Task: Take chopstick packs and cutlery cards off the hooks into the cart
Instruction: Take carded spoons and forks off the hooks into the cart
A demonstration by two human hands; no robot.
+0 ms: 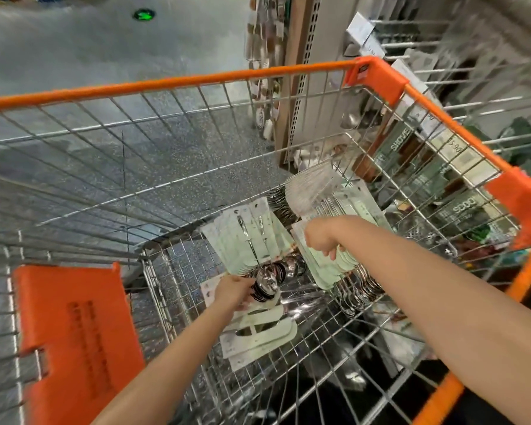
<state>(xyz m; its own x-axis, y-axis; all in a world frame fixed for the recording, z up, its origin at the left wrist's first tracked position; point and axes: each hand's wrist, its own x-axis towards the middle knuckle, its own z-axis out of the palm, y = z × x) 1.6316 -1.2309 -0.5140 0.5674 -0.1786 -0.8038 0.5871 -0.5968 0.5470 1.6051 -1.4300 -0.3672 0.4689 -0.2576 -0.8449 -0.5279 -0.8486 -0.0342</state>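
**Cutlery cards lowered into the cart**

Deep inside the cart (196,82), two fans of cutlery cards were held, one in each hand. The left hand (235,291) was closed round the spoon end of a fanned bundle (246,233) at about 7 o'clock of the basket floor; the right hand (319,237) was curled over a second stack (325,265) at about 3 o'clock. More cards (258,331) lay flat on the wire floor just below the left hand, and another fan (311,187) rested towards 1 o'clock.

Each bundle would best be laid down flat and released low, so that the cards stayed squared and no spoon heads slipped through the mesh.

Little writing could be read: "SHOVEL" (399,140) and "SCOOP" (460,207) were made out on packs beyond the cart's right wall; print on the orange flap (74,326) was too blurred to read. No chopstick packs could be picked out.
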